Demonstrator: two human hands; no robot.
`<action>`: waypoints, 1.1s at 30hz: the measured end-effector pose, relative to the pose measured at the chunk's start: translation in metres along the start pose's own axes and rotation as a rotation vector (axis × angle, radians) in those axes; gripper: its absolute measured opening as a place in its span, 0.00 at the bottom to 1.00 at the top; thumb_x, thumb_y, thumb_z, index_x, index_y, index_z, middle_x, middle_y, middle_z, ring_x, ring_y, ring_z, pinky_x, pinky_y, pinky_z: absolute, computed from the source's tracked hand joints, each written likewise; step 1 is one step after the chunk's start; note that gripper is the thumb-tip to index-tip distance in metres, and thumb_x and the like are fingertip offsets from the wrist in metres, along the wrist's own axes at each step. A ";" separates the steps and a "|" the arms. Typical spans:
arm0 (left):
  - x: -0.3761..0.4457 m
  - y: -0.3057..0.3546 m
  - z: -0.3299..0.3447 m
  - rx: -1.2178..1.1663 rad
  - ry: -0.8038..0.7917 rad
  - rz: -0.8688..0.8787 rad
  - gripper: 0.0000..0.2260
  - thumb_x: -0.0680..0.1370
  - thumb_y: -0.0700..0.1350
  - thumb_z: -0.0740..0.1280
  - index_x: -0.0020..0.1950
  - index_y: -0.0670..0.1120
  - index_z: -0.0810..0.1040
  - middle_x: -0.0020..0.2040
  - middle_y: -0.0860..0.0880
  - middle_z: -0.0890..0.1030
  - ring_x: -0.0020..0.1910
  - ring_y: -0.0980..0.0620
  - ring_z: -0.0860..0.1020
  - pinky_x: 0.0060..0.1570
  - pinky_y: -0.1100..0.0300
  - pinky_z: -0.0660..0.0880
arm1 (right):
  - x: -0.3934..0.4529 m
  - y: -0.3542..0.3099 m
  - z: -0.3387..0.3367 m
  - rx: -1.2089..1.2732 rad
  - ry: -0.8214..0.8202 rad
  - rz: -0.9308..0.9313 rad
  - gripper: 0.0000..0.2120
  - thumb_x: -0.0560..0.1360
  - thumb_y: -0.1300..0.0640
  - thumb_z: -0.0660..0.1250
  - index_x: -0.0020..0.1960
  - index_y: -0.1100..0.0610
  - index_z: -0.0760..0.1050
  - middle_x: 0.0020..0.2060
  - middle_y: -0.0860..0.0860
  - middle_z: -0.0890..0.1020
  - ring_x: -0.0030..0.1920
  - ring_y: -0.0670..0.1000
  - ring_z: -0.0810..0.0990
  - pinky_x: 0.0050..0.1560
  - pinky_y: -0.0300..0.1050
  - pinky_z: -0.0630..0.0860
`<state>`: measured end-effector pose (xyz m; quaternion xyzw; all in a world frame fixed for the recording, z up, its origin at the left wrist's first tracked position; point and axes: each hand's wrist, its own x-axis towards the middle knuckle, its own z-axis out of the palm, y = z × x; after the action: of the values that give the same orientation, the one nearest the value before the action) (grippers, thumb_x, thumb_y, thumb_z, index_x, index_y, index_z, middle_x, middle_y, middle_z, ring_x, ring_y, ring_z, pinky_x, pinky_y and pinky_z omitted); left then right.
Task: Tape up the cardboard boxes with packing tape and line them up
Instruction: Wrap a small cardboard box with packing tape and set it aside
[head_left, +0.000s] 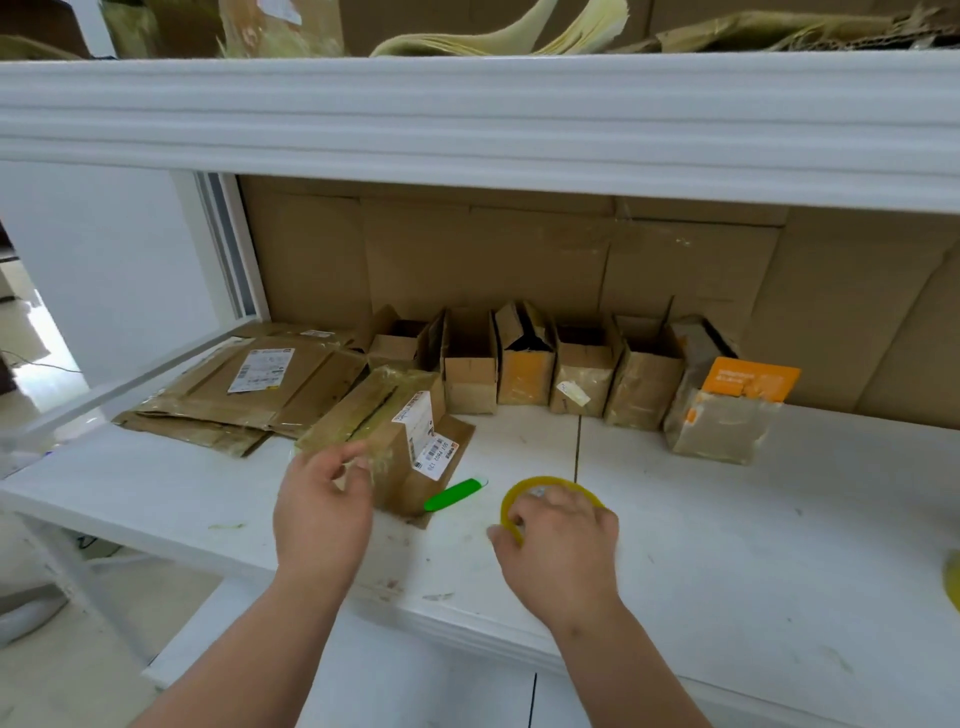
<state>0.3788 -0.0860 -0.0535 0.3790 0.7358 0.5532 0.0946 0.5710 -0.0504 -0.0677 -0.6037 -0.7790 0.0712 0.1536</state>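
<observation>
Left hand (323, 512) hangs relaxed near the box (387, 441); right hand (563, 540) grips the tape (545, 486). Better steady the box first.

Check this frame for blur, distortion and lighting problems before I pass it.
Head view: wide-angle bowing, the upper shelf edge curves and the table slopes. Left hand slightly motion-blurred at the fingertips by the box; right hand on the tape roll is sharper. Lighting soft and even, faint shadows, some overexposure at the far left. Labels too small to read.
</observation>
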 end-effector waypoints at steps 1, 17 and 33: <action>0.006 -0.006 -0.006 0.007 0.037 -0.014 0.08 0.81 0.44 0.65 0.56 0.51 0.82 0.57 0.51 0.75 0.54 0.50 0.75 0.52 0.56 0.68 | 0.003 -0.005 -0.001 0.010 0.027 -0.005 0.15 0.79 0.40 0.58 0.59 0.45 0.76 0.59 0.45 0.74 0.64 0.51 0.70 0.65 0.51 0.61; 0.109 -0.081 -0.042 0.153 -0.368 0.031 0.18 0.84 0.41 0.57 0.70 0.53 0.75 0.65 0.51 0.77 0.61 0.52 0.74 0.57 0.65 0.64 | 0.064 -0.114 0.046 0.343 -0.100 -0.121 0.27 0.81 0.41 0.57 0.78 0.42 0.56 0.67 0.48 0.71 0.63 0.51 0.74 0.63 0.50 0.74; 0.138 -0.097 -0.038 0.300 -0.497 0.342 0.11 0.79 0.41 0.66 0.60 0.50 0.79 0.40 0.56 0.76 0.39 0.56 0.73 0.38 0.65 0.65 | 0.070 -0.135 0.066 0.167 0.028 -0.066 0.19 0.78 0.46 0.61 0.67 0.47 0.71 0.55 0.47 0.82 0.53 0.50 0.81 0.52 0.45 0.77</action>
<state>0.2181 -0.0324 -0.0869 0.6298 0.6893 0.3372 0.1201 0.4095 -0.0139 -0.0792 -0.5637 -0.7877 0.1222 0.2166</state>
